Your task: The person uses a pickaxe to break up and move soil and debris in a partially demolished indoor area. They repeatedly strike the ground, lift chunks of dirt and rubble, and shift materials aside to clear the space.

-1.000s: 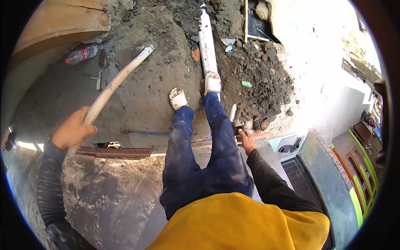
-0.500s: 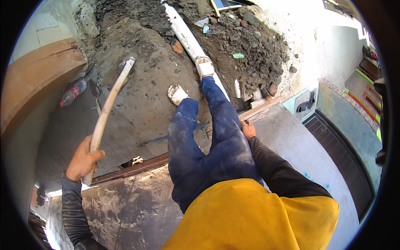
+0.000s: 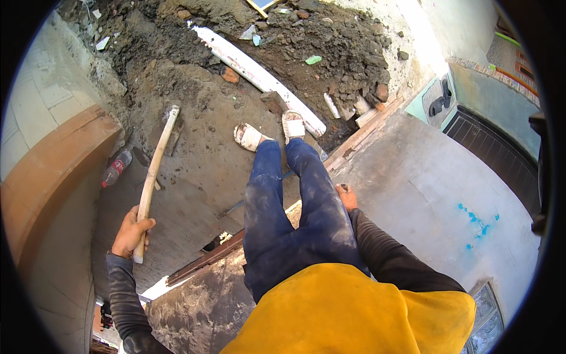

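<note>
While the left hand (image 3: 131,236) clenches a pale, bowed wooden shaft (image 3: 154,169), from here I cannot tell the right hand's (image 3: 348,199) grip.

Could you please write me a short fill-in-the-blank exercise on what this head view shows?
1. The left grip is closed around a long handle made of ____.
2. The right grip is beside the ____ leg.
3. The plastic bottle lying on the left has a cap coloured ____.
4. The long pipe on the soil is mostly ____ in colour.

Missing words: wood; right; red; white.
</note>
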Action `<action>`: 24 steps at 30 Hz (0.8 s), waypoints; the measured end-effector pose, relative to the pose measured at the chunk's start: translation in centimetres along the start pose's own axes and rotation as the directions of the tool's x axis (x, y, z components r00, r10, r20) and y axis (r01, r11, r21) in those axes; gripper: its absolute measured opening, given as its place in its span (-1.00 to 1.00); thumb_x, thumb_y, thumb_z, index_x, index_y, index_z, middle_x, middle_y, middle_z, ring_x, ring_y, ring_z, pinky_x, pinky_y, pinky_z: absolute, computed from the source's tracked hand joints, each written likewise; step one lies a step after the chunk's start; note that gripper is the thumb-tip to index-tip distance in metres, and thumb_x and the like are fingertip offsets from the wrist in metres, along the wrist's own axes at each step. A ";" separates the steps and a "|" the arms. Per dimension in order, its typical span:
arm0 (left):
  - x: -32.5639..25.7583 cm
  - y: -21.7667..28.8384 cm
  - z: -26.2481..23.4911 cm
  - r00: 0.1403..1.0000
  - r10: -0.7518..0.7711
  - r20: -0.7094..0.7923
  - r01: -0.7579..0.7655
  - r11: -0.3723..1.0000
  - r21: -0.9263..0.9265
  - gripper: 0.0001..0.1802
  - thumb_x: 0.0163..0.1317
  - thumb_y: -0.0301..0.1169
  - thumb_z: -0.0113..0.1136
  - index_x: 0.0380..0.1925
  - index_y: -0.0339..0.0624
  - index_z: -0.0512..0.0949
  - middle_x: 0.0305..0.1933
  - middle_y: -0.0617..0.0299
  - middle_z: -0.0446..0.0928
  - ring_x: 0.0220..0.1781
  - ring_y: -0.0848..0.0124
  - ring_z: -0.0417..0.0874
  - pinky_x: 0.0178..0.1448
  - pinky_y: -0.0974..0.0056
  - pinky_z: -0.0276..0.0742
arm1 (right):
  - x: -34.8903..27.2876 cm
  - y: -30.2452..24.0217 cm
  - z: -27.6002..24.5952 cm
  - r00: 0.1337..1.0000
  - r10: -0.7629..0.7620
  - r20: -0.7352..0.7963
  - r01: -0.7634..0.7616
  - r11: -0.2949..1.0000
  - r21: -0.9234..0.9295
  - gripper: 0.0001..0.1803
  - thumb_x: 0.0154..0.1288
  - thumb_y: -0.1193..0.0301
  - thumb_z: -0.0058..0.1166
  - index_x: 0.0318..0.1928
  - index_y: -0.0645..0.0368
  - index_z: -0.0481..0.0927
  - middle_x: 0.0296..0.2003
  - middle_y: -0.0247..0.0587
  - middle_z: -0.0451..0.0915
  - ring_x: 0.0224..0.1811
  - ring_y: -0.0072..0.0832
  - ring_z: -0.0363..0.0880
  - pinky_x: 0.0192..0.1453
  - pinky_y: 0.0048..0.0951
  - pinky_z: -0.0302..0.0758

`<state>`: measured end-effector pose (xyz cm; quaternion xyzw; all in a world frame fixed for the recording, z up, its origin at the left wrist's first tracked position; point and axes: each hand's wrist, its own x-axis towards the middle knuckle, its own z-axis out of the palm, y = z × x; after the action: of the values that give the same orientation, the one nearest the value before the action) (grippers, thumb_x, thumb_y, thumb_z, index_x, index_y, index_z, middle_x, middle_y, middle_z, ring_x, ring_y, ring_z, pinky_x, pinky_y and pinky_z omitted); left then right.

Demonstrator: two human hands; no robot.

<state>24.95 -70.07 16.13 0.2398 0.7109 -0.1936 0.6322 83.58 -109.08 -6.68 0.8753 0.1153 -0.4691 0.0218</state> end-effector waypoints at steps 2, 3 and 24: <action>0.0 0.0 0.2 1.000 0.009 -0.023 -0.009 1.000 0.014 -0.33 0.25 -0.41 0.27 0.35 -0.33 0.32 -0.45 0.27 0.44 -0.69 0.47 0.43 -0.67 0.28 0.41 | 0.3 1.0 0.4 0.999 -0.008 -0.031 0.007 1.000 -0.013 -0.25 0.38 -0.13 0.23 0.22 0.31 0.57 0.04 0.31 0.70 0.17 0.06 0.67 0.30 -0.15 0.51; 0.0 0.0 0.3 1.000 -0.001 -0.027 0.001 1.000 0.012 -0.34 0.24 -0.41 0.28 0.33 -0.33 0.33 -0.45 0.28 0.44 -0.69 0.48 0.43 -0.67 0.28 0.41 | 0.4 1.2 0.4 0.999 0.034 0.003 -0.034 0.999 0.009 -0.23 0.36 -0.13 0.23 0.24 0.33 0.56 0.16 0.40 0.63 0.29 0.10 0.61 0.38 -0.13 0.46; -18.2 -2.2 27.7 0.908 0.418 -0.015 -0.342 0.763 0.548 -0.08 0.11 -0.45 0.34 0.53 -0.34 0.24 0.04 -0.27 0.68 0.03 0.04 0.79 0.18 0.07 0.65 | -13.1 -25.5 6.7 0.477 -0.336 0.812 -0.619 0.528 0.582 0.20 0.27 -0.10 0.44 0.61 0.18 -0.03 0.33 0.14 0.47 0.11 0.03 0.66 0.01 0.05 0.69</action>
<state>47.52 -89.63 30.59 0.5576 0.6066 -0.2343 0.5160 65.41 -87.64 2.17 0.4127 -0.2380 -0.8277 -0.2966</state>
